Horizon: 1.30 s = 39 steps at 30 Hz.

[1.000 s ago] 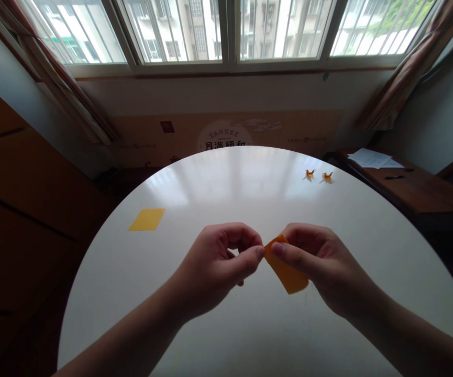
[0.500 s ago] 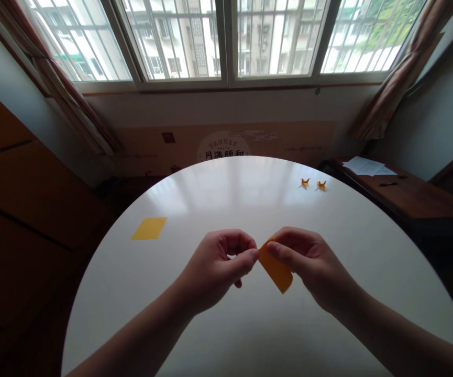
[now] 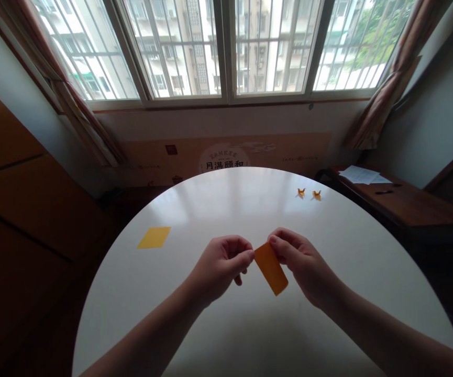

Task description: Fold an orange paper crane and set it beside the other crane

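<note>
An orange sheet of origami paper (image 3: 272, 269), folded into a narrow rectangle, hangs tilted between my two hands above the table. My left hand (image 3: 226, 264) pinches its upper left corner between thumb and fingertips. At the upper right corner, my right hand (image 3: 295, 256) grips the paper between thumb and curled fingers. The lower end of the paper is free and curves slightly. A flat yellow square of paper (image 3: 154, 237) lies on the table to the left of my left hand.
Two small folded orange paper figures, one (image 3: 301, 192) beside the other (image 3: 317, 195), stand near the far right edge of the round white table (image 3: 218, 209). Beyond it, white papers (image 3: 363, 175) lie on a brown wooden desk (image 3: 415, 201). A barred window spans the back wall.
My right thumb has shifted toward the paper's upper right corner, so more of its face shows. The camera view has tilted up slightly.
</note>
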Each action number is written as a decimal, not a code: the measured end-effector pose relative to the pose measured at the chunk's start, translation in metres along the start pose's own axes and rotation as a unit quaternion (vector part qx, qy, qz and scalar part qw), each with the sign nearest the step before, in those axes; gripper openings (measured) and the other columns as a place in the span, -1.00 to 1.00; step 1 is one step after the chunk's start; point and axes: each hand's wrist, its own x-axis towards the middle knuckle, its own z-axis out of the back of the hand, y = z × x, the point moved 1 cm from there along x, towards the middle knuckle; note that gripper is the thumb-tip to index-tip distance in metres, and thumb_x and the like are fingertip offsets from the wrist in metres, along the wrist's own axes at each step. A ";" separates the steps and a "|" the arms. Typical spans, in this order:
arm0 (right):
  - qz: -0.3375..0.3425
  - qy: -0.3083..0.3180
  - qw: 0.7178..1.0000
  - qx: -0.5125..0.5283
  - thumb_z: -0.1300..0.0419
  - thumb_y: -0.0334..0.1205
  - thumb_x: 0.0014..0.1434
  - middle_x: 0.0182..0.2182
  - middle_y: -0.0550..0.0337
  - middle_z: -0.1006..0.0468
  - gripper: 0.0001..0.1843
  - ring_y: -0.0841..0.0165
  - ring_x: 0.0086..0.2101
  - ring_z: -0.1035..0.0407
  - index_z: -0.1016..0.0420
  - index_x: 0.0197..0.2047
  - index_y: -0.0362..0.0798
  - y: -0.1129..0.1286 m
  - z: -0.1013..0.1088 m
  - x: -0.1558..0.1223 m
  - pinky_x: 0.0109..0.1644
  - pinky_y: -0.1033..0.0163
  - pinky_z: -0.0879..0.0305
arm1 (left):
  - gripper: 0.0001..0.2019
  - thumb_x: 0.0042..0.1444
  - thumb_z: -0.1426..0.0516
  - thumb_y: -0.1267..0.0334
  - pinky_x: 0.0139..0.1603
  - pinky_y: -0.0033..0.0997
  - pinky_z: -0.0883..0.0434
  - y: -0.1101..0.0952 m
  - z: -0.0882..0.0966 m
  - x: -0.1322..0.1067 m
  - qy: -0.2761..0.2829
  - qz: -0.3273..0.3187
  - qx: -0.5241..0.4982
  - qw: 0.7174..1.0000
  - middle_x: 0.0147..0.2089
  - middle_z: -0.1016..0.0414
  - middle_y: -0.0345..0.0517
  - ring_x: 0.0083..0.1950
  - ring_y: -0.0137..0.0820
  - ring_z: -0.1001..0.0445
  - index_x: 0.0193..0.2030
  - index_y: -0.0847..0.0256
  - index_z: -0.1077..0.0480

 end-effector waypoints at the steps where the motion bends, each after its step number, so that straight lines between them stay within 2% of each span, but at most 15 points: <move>1: -0.009 0.002 1.000 0.004 -0.18 0.06 0.27 -0.46 0.25 -0.42 -0.64 0.39 -0.41 -0.28 -0.44 -0.38 -0.06 0.000 0.000 0.000 -0.29 0.29 -0.23 | -0.79 0.01 -0.26 0.16 -0.61 -0.59 -0.32 0.000 0.000 0.000 -0.006 0.007 -0.005 1.000 -0.56 -0.33 -0.27 -0.55 -0.53 -0.29 -0.40 0.29 -0.43; 3: -0.025 0.014 1.000 0.012 -0.12 0.14 0.29 -0.41 0.19 -0.48 -0.58 0.34 -0.37 -0.34 -0.47 -0.32 -0.06 0.000 0.002 0.001 -0.27 0.26 -0.26 | -0.78 -0.02 -0.27 0.15 -0.62 -0.59 -0.31 -0.001 0.000 0.000 -0.017 0.019 -0.014 1.000 -0.58 -0.33 -0.26 -0.56 -0.52 -0.30 -0.41 0.29 -0.43; 5: -0.026 0.034 0.999 0.001 -0.15 0.17 0.26 -0.38 0.15 -0.52 -0.56 0.33 -0.35 -0.36 -0.50 -0.27 -0.08 0.001 0.003 0.002 -0.27 0.25 -0.26 | -0.77 -0.04 -0.28 0.14 -0.61 -0.59 -0.31 -0.001 0.000 0.000 -0.027 0.024 -0.019 0.999 -0.58 -0.33 -0.26 -0.56 -0.52 -0.30 -0.42 0.29 -0.43; 8: -0.010 0.053 0.998 -0.024 -0.29 0.11 0.17 -0.38 0.15 -0.54 -0.60 0.35 -0.36 -0.36 -0.53 -0.27 -0.11 0.001 0.003 0.003 -0.29 0.28 -0.24 | -0.76 -0.04 -0.28 0.13 -0.62 -0.59 -0.30 0.000 0.001 0.001 -0.038 0.018 -0.024 0.999 -0.58 -0.33 -0.26 -0.56 -0.53 -0.29 -0.42 0.29 -0.44; 11: -0.006 0.050 0.998 -0.031 -0.32 0.06 0.14 -0.38 0.14 -0.56 -0.63 0.33 -0.34 -0.38 -0.54 -0.28 -0.13 0.000 0.002 0.002 -0.29 0.27 -0.25 | -0.76 -0.02 -0.27 0.13 -0.62 -0.59 -0.29 0.005 0.001 0.003 -0.038 0.008 -0.019 0.999 -0.58 -0.33 -0.26 -0.55 -0.52 -0.28 -0.42 0.29 -0.43; 18: -0.003 0.034 0.998 -0.061 -0.31 0.05 0.14 -0.46 0.19 -0.50 -0.63 0.37 -0.42 -0.33 -0.52 -0.34 -0.14 -0.003 0.003 0.004 -0.36 0.29 -0.20 | -0.80 0.13 -0.20 0.16 -0.55 -0.54 -0.38 0.010 0.004 0.003 -0.021 -0.050 0.062 0.997 -0.49 -0.35 -0.25 -0.51 -0.50 -0.33 -0.33 0.28 -0.43; 22: 0.002 0.055 0.995 -0.080 -0.32 0.04 0.14 -0.47 0.19 -0.48 -0.64 0.38 -0.43 -0.32 -0.53 -0.35 -0.14 -0.003 0.002 0.004 -0.40 0.31 -0.19 | -0.80 0.15 -0.19 0.14 -0.53 -0.50 -0.42 0.010 0.005 0.002 -0.020 -0.078 0.094 0.992 -0.38 -0.42 -0.16 -0.40 -0.42 -0.39 -0.24 0.26 -0.45; 27: 0.005 0.083 0.988 -0.132 -0.32 0.06 0.14 -0.51 0.22 -0.46 -0.62 0.38 -0.46 -0.31 -0.52 -0.39 -0.13 -0.006 -0.002 0.000 -0.43 0.33 -0.19 | -0.80 0.16 -0.17 0.15 -0.50 -0.50 -0.40 0.013 0.004 0.002 -0.022 -0.075 0.148 0.986 -0.40 -0.46 -0.14 -0.42 -0.41 -0.41 -0.32 0.24 -0.47; 33: 0.005 0.090 0.982 -0.164 -0.30 0.05 0.16 -0.50 0.20 -0.48 -0.63 0.36 -0.45 -0.34 -0.52 -0.40 -0.12 -0.006 -0.001 0.003 -0.42 0.31 -0.21 | -0.83 0.15 -0.17 0.19 -0.49 -0.50 -0.42 0.012 0.006 0.001 -0.053 -0.081 0.168 0.981 -0.38 -0.48 -0.12 -0.41 -0.40 -0.42 -0.34 0.24 -0.49; 39: 0.007 0.094 0.978 -0.188 -0.27 -0.02 0.19 -0.48 0.15 -0.55 -0.68 0.38 -0.46 -0.35 -0.56 -0.38 -0.13 -0.001 0.013 0.010 -0.37 0.28 -0.25 | -0.76 0.11 -0.20 0.12 -0.57 -0.52 -0.38 0.003 0.016 0.007 -0.121 -0.057 0.087 0.987 -0.43 -0.42 -0.16 -0.49 -0.46 -0.35 -0.33 0.29 -0.44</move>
